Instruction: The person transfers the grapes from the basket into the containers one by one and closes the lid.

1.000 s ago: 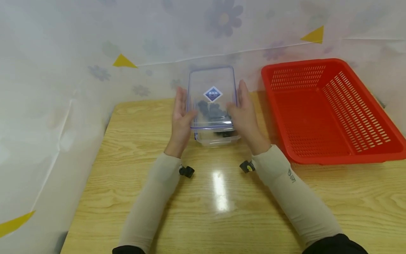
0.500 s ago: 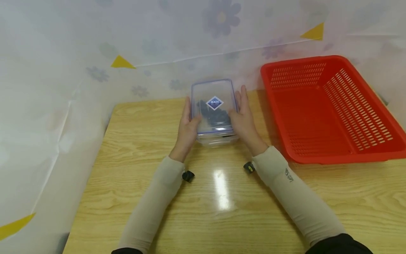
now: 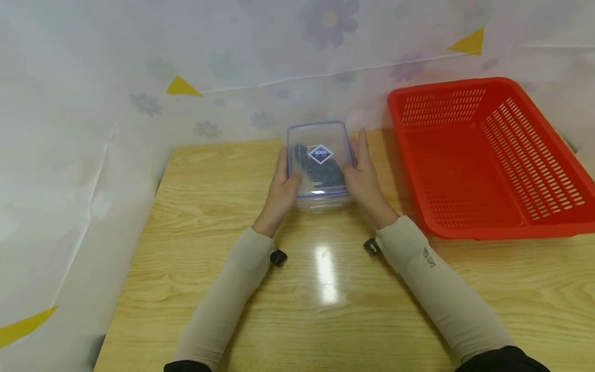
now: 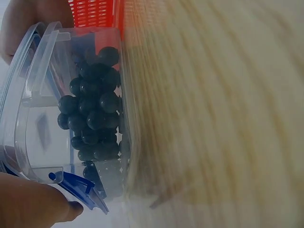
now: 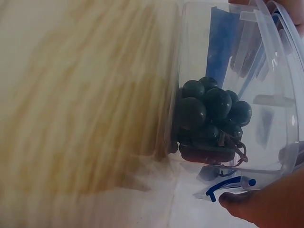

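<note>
A clear plastic food box [image 3: 321, 204] stands on the table, with dark round grapes [image 4: 90, 107] inside. Over its rim lies a clear lid [image 3: 313, 135] with a blue edge and a diamond label; I cannot tell whether it sits fully down. My left hand [image 3: 282, 192] grips the lid's left side, thumb on top. On the right side, my right hand [image 3: 364, 183] holds the lid with its thumb over the edge and fingers along the side. Blue-edged clip flaps [image 4: 78, 185] hang unfastened beside the box in both wrist views.
A red perforated basket [image 3: 457, 233] stands to the right of the box. The wooden table [image 3: 200, 227] meets a flower-patterned sheet [image 3: 260, 51] behind the box and at the left. Yellow tape pieces [image 3: 183, 86] mark the sheet.
Both hands have lowered the lid from above the box onto its rim, bringing it toward me. The basket stays where it was.
</note>
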Tool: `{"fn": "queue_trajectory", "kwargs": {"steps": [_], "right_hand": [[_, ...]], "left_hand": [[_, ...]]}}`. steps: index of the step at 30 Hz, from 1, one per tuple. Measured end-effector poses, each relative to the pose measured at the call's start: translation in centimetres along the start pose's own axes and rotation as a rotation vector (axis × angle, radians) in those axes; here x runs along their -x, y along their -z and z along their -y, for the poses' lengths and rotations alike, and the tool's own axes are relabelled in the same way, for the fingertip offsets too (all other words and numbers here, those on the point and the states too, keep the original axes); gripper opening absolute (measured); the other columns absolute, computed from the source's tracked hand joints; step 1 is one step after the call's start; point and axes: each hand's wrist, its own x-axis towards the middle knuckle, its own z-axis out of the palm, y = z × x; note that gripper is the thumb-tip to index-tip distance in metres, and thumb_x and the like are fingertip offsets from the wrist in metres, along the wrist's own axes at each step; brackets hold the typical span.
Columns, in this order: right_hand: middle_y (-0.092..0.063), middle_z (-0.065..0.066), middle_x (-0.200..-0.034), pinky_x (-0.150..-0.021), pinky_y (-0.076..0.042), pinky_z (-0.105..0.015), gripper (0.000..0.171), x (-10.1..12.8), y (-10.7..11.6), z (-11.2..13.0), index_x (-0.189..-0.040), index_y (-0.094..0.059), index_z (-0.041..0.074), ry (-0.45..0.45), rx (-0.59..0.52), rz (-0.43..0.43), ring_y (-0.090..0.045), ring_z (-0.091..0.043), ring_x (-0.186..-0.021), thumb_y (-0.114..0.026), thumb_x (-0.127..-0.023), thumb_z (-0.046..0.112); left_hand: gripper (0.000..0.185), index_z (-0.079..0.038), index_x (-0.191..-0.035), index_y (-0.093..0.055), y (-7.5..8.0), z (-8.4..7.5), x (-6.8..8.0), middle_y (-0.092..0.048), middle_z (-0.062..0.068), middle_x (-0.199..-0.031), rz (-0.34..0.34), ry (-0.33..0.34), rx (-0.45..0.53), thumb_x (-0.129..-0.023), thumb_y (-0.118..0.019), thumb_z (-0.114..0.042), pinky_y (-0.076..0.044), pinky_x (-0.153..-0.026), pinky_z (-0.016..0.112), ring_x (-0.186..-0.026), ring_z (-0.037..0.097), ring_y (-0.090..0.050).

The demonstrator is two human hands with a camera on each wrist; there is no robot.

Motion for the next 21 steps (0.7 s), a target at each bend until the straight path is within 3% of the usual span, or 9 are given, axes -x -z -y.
{"fn": "queue_trajectory", "kwargs": {"steps": [8, 21], "right_hand": [[-0.009, -0.003, -0.169, -0.118, -0.006, -0.024, 0.084, -0.09, 0.08, -0.14, -0.163, 0.008, 0.027, -0.016, 0.065, 0.032, -0.010, -0.007, -0.150, -0.041, -0.101, -0.003], [-0.008, -0.007, -0.169, -0.119, -0.005, -0.028, 0.079, 0.06, 0.30, -0.26, -0.163, 0.009, 0.018, -0.034, 0.147, 0.072, -0.008, -0.013, -0.152, -0.040, -0.103, 0.000]], "left_hand": [[0.068, -0.003, -0.162, -0.003, 0.18, 0.11, 0.21, -0.002, 0.015, -0.168, 0.019, 0.051, -0.045, -0.105, -0.040, -0.007, -0.004, -0.119, 0.026, -0.153, 0.018, -0.004], [0.066, 0.000, -0.160, 0.001, 0.45, 0.25, 0.22, 0.006, 0.014, -0.168, 0.086, 0.088, -0.169, -0.108, -0.037, -0.013, 0.003, -0.118, 0.026, -0.152, 0.018, 0.006]]}}
